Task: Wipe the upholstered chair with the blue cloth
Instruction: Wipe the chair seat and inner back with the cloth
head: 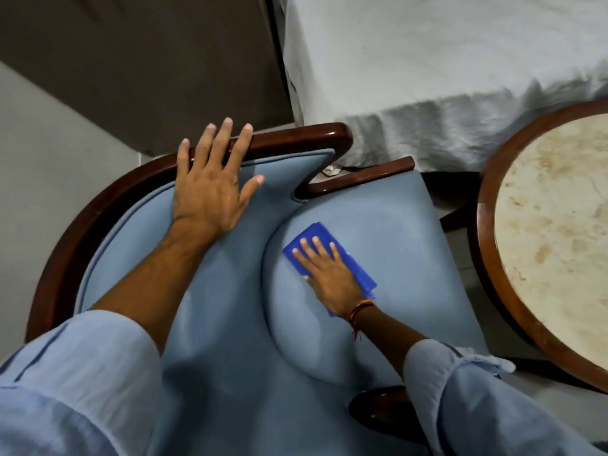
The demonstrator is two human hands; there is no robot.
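The right hand (pixel 329 271) lies flat, fingers spread, pressing the blue cloth (pixel 329 258) onto the chair (pixel 394 225) seat cushion. The left hand (pixel 210 182) rests open on the padded backrest, fingertips over the wooden frame (pixel 296 136). Beyond, a white bedsheet (pixel 427 77); right, a round table (pixel 543 225).

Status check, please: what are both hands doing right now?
Left hand flat on light-blue upholstered chair back. Right hand pressing blue cloth on seat cushion. Nothing in the way.

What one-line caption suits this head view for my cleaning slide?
Right hand presses blue cloth onto chair seat; left hand braces the backrest.
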